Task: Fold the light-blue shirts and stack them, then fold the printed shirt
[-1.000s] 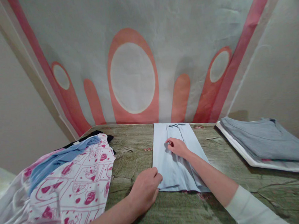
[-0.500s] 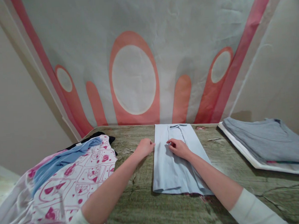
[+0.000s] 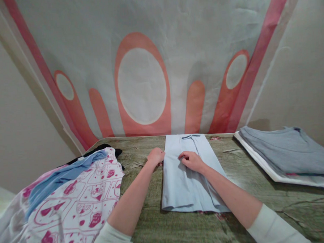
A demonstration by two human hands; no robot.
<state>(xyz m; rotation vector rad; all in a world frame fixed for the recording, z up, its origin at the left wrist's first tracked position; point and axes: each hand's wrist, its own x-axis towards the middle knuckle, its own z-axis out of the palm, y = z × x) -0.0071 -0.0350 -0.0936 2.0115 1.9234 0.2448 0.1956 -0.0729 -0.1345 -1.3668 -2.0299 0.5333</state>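
A light-blue garment [image 3: 176, 189], folded into a long rectangle, lies on the wood-patterned table with its far end near the back edge. At its left edge, toward the far end, my left hand [image 3: 156, 156] has its fingers pinched on the cloth. My right hand [image 3: 191, 161] is over the middle of the garment, fingers loosely bent and partly apart, nothing visible in them. Whether its fingertips touch the fabric is hard to tell. Part of the garment's right side is hidden beneath my right forearm.
To the left is a loose heap of clothes: a white and pink printed garment [image 3: 84, 201], a blue one [image 3: 59, 183] and a black one [image 3: 111, 149]. On the right, a grey shirt [image 3: 285, 151] tops a folded stack. A printed backdrop [image 3: 174, 44] stands behind the table [image 3: 145, 224].
The view has shifted slightly, moving everything a little leftward. My left hand remains at the garment's left edge and my right hand over its middle. The folded shape looks the same.
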